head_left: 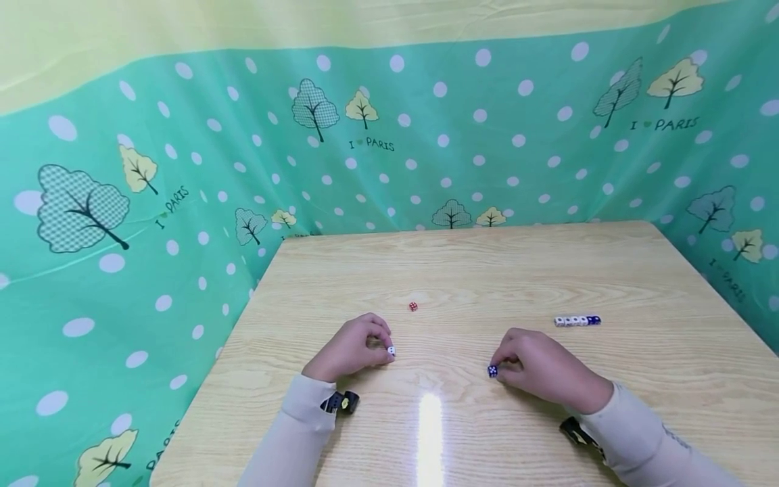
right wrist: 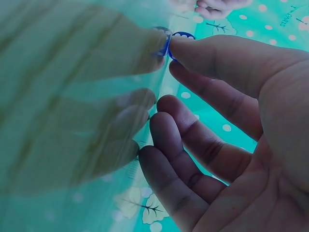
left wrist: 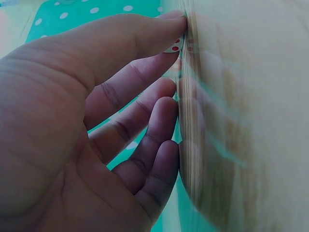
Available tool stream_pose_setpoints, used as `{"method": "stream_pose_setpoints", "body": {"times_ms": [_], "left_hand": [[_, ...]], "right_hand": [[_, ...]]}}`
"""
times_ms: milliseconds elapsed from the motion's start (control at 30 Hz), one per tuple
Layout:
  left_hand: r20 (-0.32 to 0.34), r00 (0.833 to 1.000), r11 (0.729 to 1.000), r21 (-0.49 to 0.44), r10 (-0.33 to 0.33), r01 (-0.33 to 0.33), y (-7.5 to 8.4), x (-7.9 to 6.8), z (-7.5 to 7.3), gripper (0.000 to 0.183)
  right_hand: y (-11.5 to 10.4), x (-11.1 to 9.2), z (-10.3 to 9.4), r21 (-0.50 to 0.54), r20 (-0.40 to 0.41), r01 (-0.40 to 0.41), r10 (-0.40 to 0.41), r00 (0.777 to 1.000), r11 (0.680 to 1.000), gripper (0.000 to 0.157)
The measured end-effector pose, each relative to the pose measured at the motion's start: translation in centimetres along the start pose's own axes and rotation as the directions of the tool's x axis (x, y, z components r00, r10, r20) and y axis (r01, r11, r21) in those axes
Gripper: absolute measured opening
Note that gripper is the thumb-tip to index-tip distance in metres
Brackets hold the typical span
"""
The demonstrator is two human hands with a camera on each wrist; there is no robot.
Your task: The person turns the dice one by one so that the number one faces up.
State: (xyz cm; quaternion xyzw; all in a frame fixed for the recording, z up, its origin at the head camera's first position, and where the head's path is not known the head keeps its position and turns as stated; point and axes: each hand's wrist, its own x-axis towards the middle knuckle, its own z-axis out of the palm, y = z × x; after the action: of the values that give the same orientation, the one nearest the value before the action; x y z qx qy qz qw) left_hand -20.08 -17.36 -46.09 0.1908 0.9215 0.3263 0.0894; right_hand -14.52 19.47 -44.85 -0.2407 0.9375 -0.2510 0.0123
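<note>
My left hand pinches a white die between thumb and index finger, low at the tabletop. The left wrist view shows part of this die with red pips, partly covered by the thumb. On the right, my right hand grips a blue die with white pips between thumb and index finger. A sliver of that blue die shows past the thumb in the right wrist view. The other fingers of both hands curl loosely, their tips right at the table surface.
A red die lies beyond and between the hands. Farther right, a row holds several white dice with blue at its right end. The wooden table is backed by a green dotted curtain.
</note>
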Motion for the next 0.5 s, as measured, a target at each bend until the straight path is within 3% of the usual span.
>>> {"method": "stream_pose_setpoints", "body": {"times_ms": [233, 500], "left_hand": [[0.002, 1.000, 1.000, -0.002, 0.006, -0.006, -0.25, 0.02, 0.07, 0.017], [0.003, 1.000, 1.000, -0.013, 0.017, -0.017, -0.07, 0.02, -0.07, 0.016]], "right_hand": [[-0.34, 0.05, 0.09, -0.057, 0.026, -0.062, 0.064, 0.998, 0.996, 0.022], [-0.85, -0.12, 0.39, -0.081, -0.015, 0.043, -0.045, 0.999, 0.996, 0.019]]}}
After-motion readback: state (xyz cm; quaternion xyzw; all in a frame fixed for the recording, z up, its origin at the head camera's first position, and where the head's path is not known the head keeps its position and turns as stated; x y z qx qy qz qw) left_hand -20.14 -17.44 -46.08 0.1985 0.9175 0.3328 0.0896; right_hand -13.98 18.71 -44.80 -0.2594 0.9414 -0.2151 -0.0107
